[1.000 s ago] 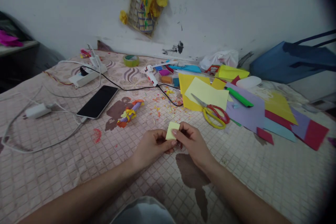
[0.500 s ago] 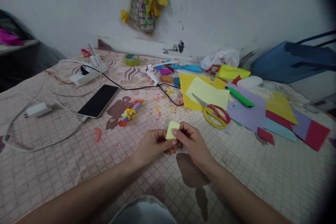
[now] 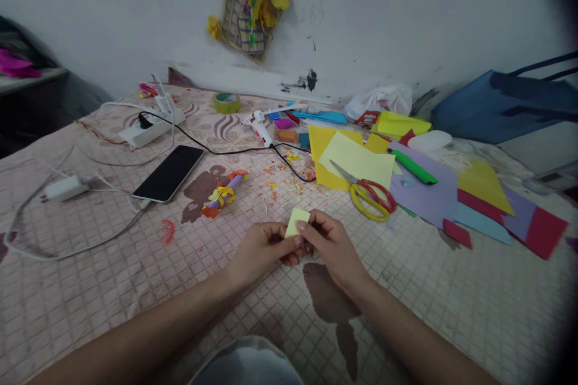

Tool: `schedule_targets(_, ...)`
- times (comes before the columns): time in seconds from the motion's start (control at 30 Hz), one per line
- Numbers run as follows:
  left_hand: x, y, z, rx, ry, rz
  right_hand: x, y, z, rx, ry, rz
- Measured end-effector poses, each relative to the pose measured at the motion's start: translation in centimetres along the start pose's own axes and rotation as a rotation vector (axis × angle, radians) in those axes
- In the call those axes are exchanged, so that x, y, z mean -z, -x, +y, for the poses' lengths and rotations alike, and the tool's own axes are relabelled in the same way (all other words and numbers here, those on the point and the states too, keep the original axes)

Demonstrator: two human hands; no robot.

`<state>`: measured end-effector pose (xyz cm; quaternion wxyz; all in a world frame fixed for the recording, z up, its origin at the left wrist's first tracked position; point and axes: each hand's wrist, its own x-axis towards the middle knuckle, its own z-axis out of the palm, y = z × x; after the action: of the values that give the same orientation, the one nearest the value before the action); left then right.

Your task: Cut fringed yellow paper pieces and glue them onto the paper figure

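Between my two hands is a small pale yellow piece of paper (image 3: 295,220), held a little above the tablecloth. My left hand (image 3: 267,245) pinches its lower left side, with the thumb at the bottom edge. My right hand (image 3: 329,242) grips the right side, its thumb lying over the paper's face. Part of the paper is hidden under the fingers. Beyond the hands lie scissors (image 3: 370,195) with red and yellow handles, resting partly on sheets of yellow paper (image 3: 356,159). A purple paper roll with yellow and orange trim (image 3: 224,194) lies to the left.
On the left are a phone (image 3: 169,174), a white charger (image 3: 67,189) and a power strip (image 3: 151,127) with cables. A white glue gun (image 3: 262,131) trails a black cord. A green cutter (image 3: 413,166) and coloured sheets (image 3: 428,201) lie right. Paper scraps (image 3: 273,185) litter the middle.
The hands and the paper are almost still. The piece of paper looks slightly tilted compared with before, its lower edge a little more covered by the thumbs.
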<state>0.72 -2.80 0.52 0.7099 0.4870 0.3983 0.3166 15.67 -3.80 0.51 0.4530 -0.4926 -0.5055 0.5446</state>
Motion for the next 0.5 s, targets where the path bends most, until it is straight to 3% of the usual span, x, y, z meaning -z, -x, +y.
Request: schedule_targets(0.5, -0.04, -0.04, -0.01, -0.01, -0.004, -0.001, 0.06, 0.09, 0.08, 0.022, 0.035, 0.015)
